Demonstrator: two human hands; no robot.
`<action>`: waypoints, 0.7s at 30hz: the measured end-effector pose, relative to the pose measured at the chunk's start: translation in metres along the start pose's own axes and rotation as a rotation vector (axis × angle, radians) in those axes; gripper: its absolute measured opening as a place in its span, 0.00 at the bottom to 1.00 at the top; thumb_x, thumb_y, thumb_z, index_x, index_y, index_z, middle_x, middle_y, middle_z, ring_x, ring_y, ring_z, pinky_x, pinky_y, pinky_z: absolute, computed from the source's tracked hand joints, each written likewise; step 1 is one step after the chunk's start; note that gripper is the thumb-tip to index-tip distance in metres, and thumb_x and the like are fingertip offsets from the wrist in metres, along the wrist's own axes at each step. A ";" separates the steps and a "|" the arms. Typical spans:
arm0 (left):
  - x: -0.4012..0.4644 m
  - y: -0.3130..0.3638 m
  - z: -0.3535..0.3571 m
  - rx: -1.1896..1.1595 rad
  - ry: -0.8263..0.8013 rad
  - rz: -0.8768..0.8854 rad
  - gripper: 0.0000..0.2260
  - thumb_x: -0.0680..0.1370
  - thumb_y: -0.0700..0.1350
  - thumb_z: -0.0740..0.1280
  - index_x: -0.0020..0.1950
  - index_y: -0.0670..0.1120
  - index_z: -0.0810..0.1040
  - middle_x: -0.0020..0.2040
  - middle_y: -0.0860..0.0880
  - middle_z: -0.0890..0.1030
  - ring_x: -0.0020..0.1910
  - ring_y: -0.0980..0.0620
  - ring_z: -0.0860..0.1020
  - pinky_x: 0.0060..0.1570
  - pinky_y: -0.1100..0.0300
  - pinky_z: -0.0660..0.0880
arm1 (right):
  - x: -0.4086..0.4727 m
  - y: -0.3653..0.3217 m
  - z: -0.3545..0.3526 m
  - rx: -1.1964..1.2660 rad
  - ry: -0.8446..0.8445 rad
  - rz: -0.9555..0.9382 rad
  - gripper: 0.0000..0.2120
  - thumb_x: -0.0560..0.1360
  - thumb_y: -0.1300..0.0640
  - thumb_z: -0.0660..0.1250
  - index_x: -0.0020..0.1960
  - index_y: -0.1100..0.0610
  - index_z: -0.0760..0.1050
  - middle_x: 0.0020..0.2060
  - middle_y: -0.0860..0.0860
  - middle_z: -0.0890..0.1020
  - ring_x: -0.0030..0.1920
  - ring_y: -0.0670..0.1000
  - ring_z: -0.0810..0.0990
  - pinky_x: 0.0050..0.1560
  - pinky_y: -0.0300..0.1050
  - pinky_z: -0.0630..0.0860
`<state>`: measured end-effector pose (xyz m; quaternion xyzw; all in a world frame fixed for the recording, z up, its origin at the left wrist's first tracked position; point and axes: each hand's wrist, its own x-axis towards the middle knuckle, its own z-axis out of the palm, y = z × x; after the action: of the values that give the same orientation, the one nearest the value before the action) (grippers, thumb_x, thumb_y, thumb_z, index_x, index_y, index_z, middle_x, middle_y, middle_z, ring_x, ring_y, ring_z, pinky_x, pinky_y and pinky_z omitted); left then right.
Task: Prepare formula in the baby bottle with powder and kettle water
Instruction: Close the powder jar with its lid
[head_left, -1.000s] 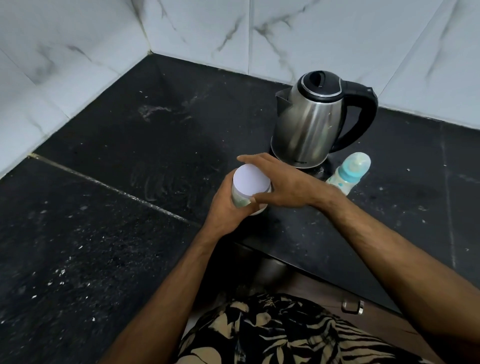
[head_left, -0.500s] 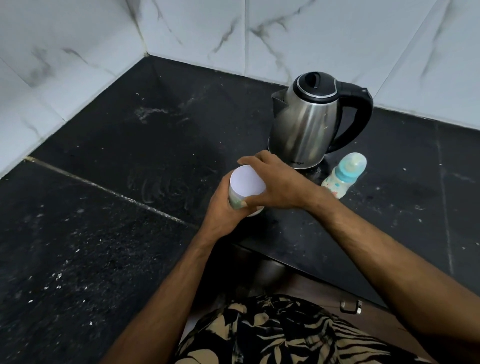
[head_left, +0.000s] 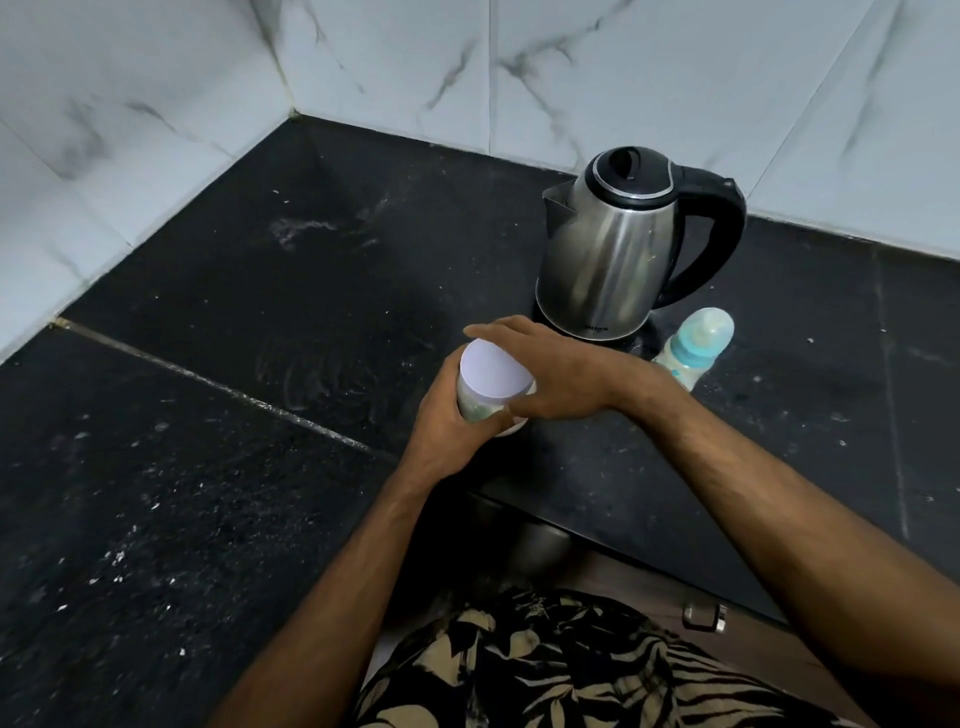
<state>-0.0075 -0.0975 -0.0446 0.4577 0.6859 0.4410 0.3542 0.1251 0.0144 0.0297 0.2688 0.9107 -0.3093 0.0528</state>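
A small powder jar (head_left: 475, 408) with a white lid (head_left: 493, 374) stands near the counter's front edge. My left hand (head_left: 447, 426) grips the jar's body from the left. My right hand (head_left: 561, 374) curls over the lid, fingers and thumb round its rim. Behind them a steel kettle (head_left: 608, 254) with a black lid and handle sits on its base. To its right stands the baby bottle (head_left: 693, 351), with a teal collar and a clear cap on top.
The black stone counter (head_left: 260, 415) meets white marble wall tiles (head_left: 156, 130) at a back corner. White specks dot the counter at the left. A cabinet handle (head_left: 704, 618) shows below the counter edge.
Both hands keep their hold on the jar and lid. The view has shifted slightly; nothing else has moved.
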 end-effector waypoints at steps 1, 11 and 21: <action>0.000 -0.001 0.000 -0.007 0.003 0.001 0.40 0.68 0.47 0.79 0.74 0.54 0.62 0.69 0.53 0.73 0.66 0.55 0.72 0.65 0.59 0.73 | 0.001 0.000 0.000 -0.015 0.031 0.003 0.45 0.70 0.51 0.75 0.79 0.47 0.54 0.73 0.49 0.63 0.72 0.53 0.64 0.71 0.53 0.67; 0.000 -0.003 -0.001 -0.021 0.002 0.026 0.38 0.69 0.47 0.79 0.74 0.55 0.63 0.67 0.56 0.73 0.63 0.61 0.73 0.56 0.74 0.71 | -0.001 0.001 0.003 -0.033 0.024 -0.041 0.44 0.72 0.51 0.74 0.80 0.47 0.52 0.75 0.49 0.62 0.73 0.53 0.63 0.72 0.51 0.65; 0.001 -0.003 -0.002 -0.027 0.002 0.018 0.38 0.69 0.45 0.78 0.74 0.54 0.63 0.63 0.59 0.74 0.58 0.71 0.72 0.51 0.78 0.70 | 0.002 0.003 0.014 -0.200 0.150 -0.123 0.41 0.73 0.44 0.71 0.79 0.49 0.54 0.75 0.50 0.62 0.73 0.53 0.63 0.71 0.50 0.67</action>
<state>-0.0107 -0.0980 -0.0470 0.4586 0.6761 0.4537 0.3560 0.1235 0.0091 0.0163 0.2283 0.9531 -0.1986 -0.0077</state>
